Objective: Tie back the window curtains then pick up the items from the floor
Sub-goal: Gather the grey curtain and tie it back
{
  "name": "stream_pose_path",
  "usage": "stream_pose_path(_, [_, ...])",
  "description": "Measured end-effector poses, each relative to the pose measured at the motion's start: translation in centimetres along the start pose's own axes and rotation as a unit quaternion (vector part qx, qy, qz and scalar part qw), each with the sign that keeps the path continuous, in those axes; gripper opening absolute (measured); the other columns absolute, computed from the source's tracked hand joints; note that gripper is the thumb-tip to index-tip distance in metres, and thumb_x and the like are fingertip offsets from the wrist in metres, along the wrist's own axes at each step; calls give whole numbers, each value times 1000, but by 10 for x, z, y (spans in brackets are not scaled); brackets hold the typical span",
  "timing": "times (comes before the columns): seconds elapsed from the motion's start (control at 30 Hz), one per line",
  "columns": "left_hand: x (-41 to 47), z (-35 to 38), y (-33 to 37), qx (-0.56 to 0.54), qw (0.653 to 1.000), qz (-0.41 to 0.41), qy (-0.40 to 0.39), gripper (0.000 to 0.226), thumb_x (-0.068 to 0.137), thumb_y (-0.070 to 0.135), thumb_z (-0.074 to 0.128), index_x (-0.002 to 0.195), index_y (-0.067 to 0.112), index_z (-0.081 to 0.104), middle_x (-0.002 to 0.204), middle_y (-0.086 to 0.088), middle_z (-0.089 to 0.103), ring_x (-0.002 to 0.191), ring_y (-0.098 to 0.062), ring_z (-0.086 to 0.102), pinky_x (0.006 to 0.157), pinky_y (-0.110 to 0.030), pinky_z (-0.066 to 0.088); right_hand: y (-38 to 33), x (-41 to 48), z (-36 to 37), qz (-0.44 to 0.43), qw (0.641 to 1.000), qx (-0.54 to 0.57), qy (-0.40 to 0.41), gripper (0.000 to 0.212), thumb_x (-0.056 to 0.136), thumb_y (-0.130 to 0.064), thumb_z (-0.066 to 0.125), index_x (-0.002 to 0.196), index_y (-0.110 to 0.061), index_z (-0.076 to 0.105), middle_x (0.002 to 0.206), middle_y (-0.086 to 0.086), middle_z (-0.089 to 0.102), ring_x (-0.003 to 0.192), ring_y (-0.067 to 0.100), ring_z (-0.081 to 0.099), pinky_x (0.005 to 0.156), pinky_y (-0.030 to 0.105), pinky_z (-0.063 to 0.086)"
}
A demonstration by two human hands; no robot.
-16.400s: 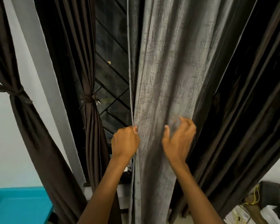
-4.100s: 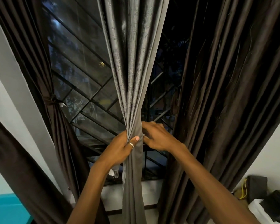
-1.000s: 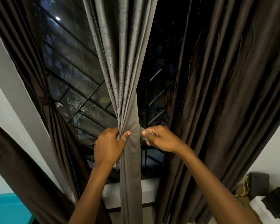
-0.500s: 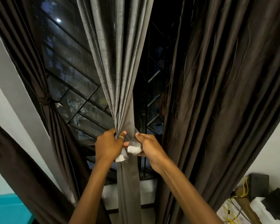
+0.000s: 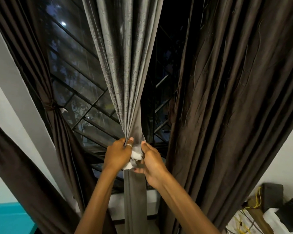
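Observation:
A grey curtain (image 5: pixel 125 65) hangs in the middle of the window, gathered into a narrow bundle at waist height. My left hand (image 5: pixel 117 156) grips the bundle from the left, thumb across its front. My right hand (image 5: pixel 150 161) holds the bundle's right side, fingers curled around a thin grey-and-white tie strip (image 5: pixel 136 155) that wraps the gather between both hands. A dark brown curtain (image 5: pixel 227 107) hangs loose on the right. Another dark brown curtain (image 5: pixel 57 132) at the left is tied back with a knot (image 5: pixel 51 105).
Behind the curtains is a dark window with a diagonal metal grille (image 5: pixel 85 92). A turquoise surface (image 5: pixel 8 217) shows at the bottom left. Boxes, a dark device and yellow cables (image 5: pixel 269 208) sit at the bottom right by the white wall.
Over the last second my right hand brought the tie strip from the right side against the gathered grey curtain. Both hands now sit close together on the bundle with the strip between them.

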State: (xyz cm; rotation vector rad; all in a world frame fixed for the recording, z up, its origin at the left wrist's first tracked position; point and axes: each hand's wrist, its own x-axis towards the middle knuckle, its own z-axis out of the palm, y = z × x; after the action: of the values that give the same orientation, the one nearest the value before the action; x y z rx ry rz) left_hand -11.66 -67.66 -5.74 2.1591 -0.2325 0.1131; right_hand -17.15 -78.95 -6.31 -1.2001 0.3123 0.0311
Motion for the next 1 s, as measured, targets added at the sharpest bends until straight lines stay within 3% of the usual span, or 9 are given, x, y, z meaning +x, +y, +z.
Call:
stream_pose_path(0.1, [0, -1, -1, -7, 1000, -2, -7, 37, 102, 46, 47, 101, 19, 72, 86, -3, 74, 82, -17, 69, 81, -42, 57, 5, 3, 1, 3, 999, 38, -7, 37, 110, -40, 37, 123, -21, 65, 112, 17, 75, 107, 40, 71, 91, 57, 56])
stream_pose_path(0.2, [-2, -1, 1, -11, 1000, -7, -15, 38, 102, 47, 46, 106, 19, 72, 92, -5, 75, 87, -19, 69, 85, -42, 56, 6, 8, 2, 3, 998, 57, 2, 37, 110, -38, 38, 126, -19, 64, 111, 16, 76, 101, 38, 73, 81, 52, 62])
stream_pose_path(0.3, [-2, 0, 1, -31, 999, -4, -25, 36, 103, 46, 46, 110, 23, 72, 97, -1, 75, 90, -15, 69, 87, -38, 56, 6, 11, 2, -12, 997, 73, 12, 36, 110, -32, 39, 127, -12, 64, 115, 22, 73, 97, 37, 69, 84, 50, 58])
stream_pose_path(0.43, [-3, 1, 1, -34, 999, 0, -37, 35, 103, 46, 46, 106, 24, 72, 92, 3, 75, 87, -11, 69, 82, -33, 56, 6, 15, 1, -56, 996, 69, 26, 32, 110, -21, 40, 123, -10, 67, 113, 15, 76, 109, 34, 71, 97, 49, 57])
stream_pose_path(0.6, [-10, -2, 4, 32, 999, 33, -17, 30, 101, 47, 48, 95, 23, 64, 78, 0, 70, 73, -14, 67, 68, -39, 54, 8, 17, 0, -72, 996, 14, 47, 31, 110, -22, 42, 117, -11, 70, 105, 12, 78, 101, 30, 74, 94, 46, 59])
stream_pose_path(0.73, [-33, 2, 9, 155, 977, 84, 117, 48, 98, 50, 49, 138, 23, 49, 131, -1, 52, 99, -20, 64, 74, -37, 54, 10, 20, -3, -80, 996, -14, 44, 31, 109, -23, 43, 116, -9, 69, 105, 12, 78, 101, 29, 73, 92, 43, 59])
stream_pose_path(0.8, [-43, 3, 13, 140, 973, 129, 133, 42, 98, 46, 52, 133, 23, 53, 126, 2, 50, 98, -12, 60, 70, -31, 52, 11, 20, -7, -83, 996, -17, 33, 31, 109, -23, 42, 113, -5, 68, 103, 14, 77, 98, 27, 74, 86, 38, 60])
stream_pose_path(0.87, [-46, 5, 14, 124, 972, 178, 88, 28, 98, 38, 54, 122, 24, 60, 117, 7, 54, 97, -5, 58, 74, -29, 53, 11, 21, -10, -88, 995, -31, 20, 33, 109, -24, 42, 109, -4, 68, 99, 15, 77, 93, 24, 74, 79, 33, 59])
stream_pose_path(1.0, [-42, 7, 19, 91, 972, 208, 65, 17, 101, 27, 52, 109, 21, 67, 103, 10, 59, 90, -3, 59, 78, -31, 55, 13, 19, -9, -118, 992, -50, 1, 31, 109, -22, 43, 108, -10, 71, 101, 11, 77, 102, 26, 73, 88, 36, 59])
